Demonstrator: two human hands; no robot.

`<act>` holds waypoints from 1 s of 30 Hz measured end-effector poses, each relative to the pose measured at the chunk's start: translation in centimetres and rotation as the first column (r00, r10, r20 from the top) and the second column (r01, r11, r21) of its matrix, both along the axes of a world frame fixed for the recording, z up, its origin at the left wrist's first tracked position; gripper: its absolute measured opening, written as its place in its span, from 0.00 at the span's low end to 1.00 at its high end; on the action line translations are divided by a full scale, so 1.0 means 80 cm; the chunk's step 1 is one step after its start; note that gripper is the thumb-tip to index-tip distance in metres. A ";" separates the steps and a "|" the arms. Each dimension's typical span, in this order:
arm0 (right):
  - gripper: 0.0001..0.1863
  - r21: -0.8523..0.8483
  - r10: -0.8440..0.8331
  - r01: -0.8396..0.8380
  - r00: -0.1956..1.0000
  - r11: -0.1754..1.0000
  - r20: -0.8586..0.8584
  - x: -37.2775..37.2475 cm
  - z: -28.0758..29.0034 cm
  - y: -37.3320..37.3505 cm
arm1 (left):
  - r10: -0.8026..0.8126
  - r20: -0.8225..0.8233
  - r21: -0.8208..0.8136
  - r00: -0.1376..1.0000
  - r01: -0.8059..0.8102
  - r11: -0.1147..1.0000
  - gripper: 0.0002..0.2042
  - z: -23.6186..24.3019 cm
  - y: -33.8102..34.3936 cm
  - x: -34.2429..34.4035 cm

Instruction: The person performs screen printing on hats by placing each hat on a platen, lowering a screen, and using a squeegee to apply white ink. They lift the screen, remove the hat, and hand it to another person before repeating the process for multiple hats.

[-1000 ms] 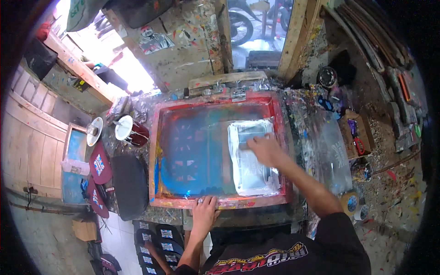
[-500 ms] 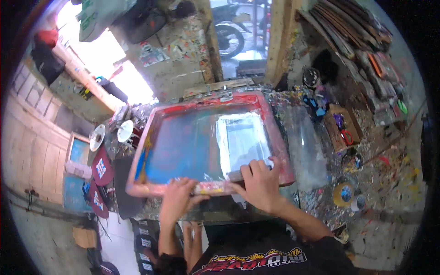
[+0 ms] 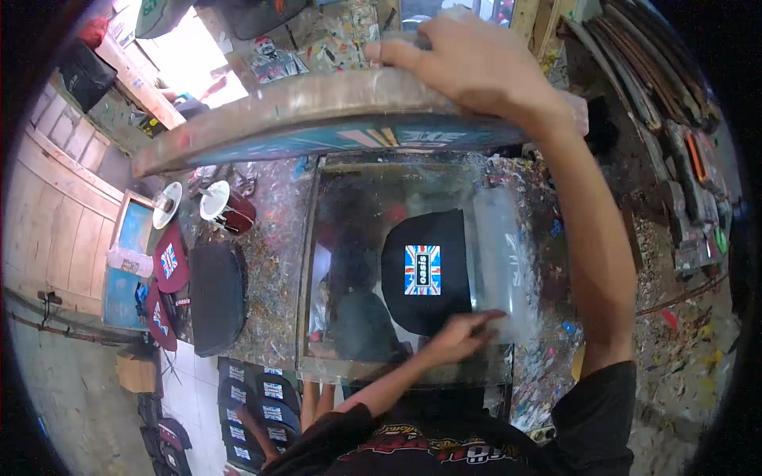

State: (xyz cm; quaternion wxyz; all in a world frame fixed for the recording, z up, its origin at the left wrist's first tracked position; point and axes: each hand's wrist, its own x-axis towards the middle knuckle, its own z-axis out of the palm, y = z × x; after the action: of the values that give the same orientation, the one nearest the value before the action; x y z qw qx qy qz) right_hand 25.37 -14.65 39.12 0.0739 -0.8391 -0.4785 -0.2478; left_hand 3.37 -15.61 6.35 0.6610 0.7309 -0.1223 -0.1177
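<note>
My right hand (image 3: 476,67) grips the top of the raised screen frame (image 3: 286,97), whose blue mesh underside tilts above the table; a dark bar, partly hidden, sits under its fingers. Below lies a glass plate (image 3: 341,198) bearing a black curved fabric piece (image 3: 421,226) with a red, white and blue flag print (image 3: 422,282) around a dark label. My left hand (image 3: 464,337), fingers apart, is at that piece's lower right edge, near a clear plastic strip (image 3: 504,238); whether it touches either is unclear.
A red-brown paint pot (image 3: 234,218), white lid (image 3: 165,208), dark pad (image 3: 214,301) and maroon printed pieces (image 3: 169,266) lie left. Printed black pieces (image 3: 274,412) sit low left. Stacked boards (image 3: 627,63) stand right. A person's arm (image 3: 218,83) shows in the doorway.
The screen has swung up from lying flat, held by my right hand, uncovering the printed piece. My left hand has let go of the frame and moved right onto the plate area.
</note>
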 end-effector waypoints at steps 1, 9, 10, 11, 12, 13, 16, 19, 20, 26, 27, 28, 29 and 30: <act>0.41 -0.030 -0.020 0.019 0.998 0.999 -0.053 0.001 0.009 0.002 | 0.057 0.058 0.136 0.997 -0.065 0.989 0.21 -0.020 0.032 -0.001; 0.40 0.085 -0.062 0.107 0.910 0.991 -0.411 0.015 0.069 0.024 | 0.071 0.304 0.589 0.950 -0.246 0.770 0.20 -0.088 0.214 -0.032; 0.40 0.089 -0.045 0.087 0.917 0.992 -0.397 0.023 0.069 0.030 | 0.116 0.315 0.510 0.942 -0.272 0.816 0.20 -0.100 0.217 -0.032; 0.40 0.083 -0.043 0.081 0.922 0.993 -0.385 0.036 0.063 0.033 | 0.102 0.235 0.542 0.967 -0.217 0.812 0.18 -0.093 0.215 -0.027; 0.40 0.096 -0.035 0.075 0.931 0.993 -0.364 0.046 0.058 0.032 | 0.085 0.163 0.563 0.983 -0.164 0.810 0.16 -0.071 0.209 -0.019; 0.40 0.109 -0.024 0.066 0.939 0.992 -0.343 0.054 0.050 0.032 | 0.070 0.091 0.582 0.993 -0.110 0.806 0.15 -0.051 0.203 -0.012; 0.40 0.105 -0.030 0.069 0.942 0.992 -0.334 0.037 0.062 0.045 | 0.049 0.131 0.671 0.990 -0.125 0.730 0.14 -0.063 0.216 -0.023; 0.48 -0.038 -0.050 0.041 0.964 0.998 -0.261 0.103 0.046 0.027 | 0.117 0.133 0.608 0.984 -0.174 0.775 0.15 -0.067 0.202 -0.017; 0.48 -0.031 -0.002 -0.005 0.970 1.000 -0.243 0.107 0.044 0.031 | 0.147 0.152 0.587 0.977 -0.209 0.782 0.14 -0.073 0.206 -0.018; 0.36 -0.072 -0.109 0.098 0.977 0.993 -0.185 0.123 0.032 0.035 | 0.246 0.616 0.471 0.749 -0.600 0.647 0.09 0.074 0.180 -0.010; 0.34 -0.092 -0.047 0.023 0.963 0.996 -0.266 0.124 0.036 0.037 | 0.190 0.650 0.487 0.736 -0.595 0.639 0.09 0.109 0.178 -0.025; 0.33 -0.100 0.033 -0.073 0.937 0.992 -0.348 0.124 0.039 0.047 | 0.142 0.680 0.509 0.719 -0.603 0.615 0.09 0.130 0.185 -0.044; 0.33 -0.049 0.023 -0.030 0.990 0.998 -0.141 0.152 0.036 0.034 | 0.097 0.641 0.561 0.761 -0.551 0.618 0.09 0.129 0.187 -0.064; 0.33 -0.015 0.022 -0.023 0.995 1.000 -0.097 0.158 0.034 0.039 | 0.073 0.581 0.628 0.811 -0.504 0.593 0.09 0.124 0.195 -0.109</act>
State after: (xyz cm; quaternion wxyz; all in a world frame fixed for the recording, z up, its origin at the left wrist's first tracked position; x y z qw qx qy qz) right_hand 38.02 -11.54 41.86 0.0930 -0.8452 -0.4858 -0.2024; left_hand -5.38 -0.05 16.30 0.2476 0.9520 -0.1022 0.1479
